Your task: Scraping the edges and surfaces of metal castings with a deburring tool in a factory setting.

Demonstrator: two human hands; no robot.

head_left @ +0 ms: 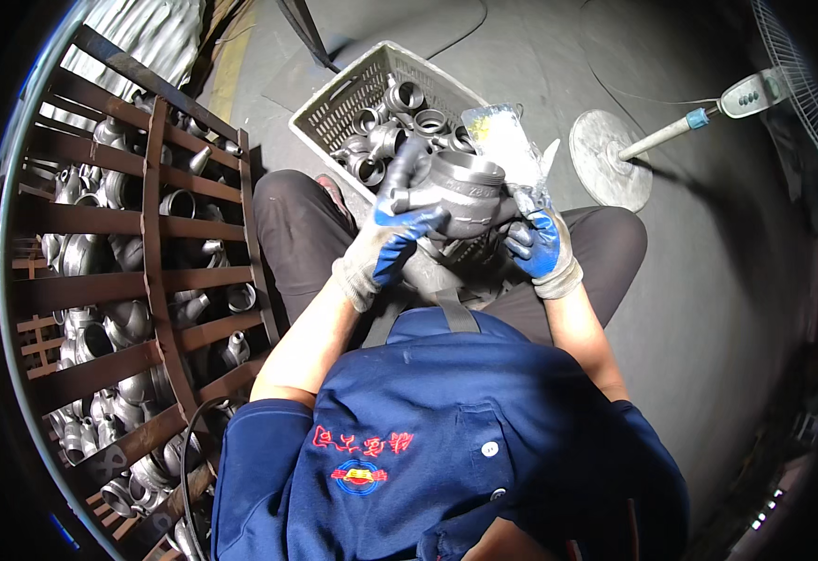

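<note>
A dark grey cast metal housing (470,198), round with a machined open mouth on top, is held up in front of my lap. My left hand (385,238), in a pale knitted glove with a blue coated palm, grips its left side, the upper fingers blurred. Around the right side curl the fingers of my right hand (542,243), gloved the same way. A glaring, pale flat object (502,145) stands just behind the housing, above my right hand. Beside it juts a whitish pointed piece (548,157); whether my right hand touches either is unclear.
Past my knees stands a grey plastic crate (320,117) holding several similar housings (385,140). To my left rises a rusty barred metal cage (152,224) filled with castings. A pedestal fan's round base (610,161) stands at the right, its cable along the floor.
</note>
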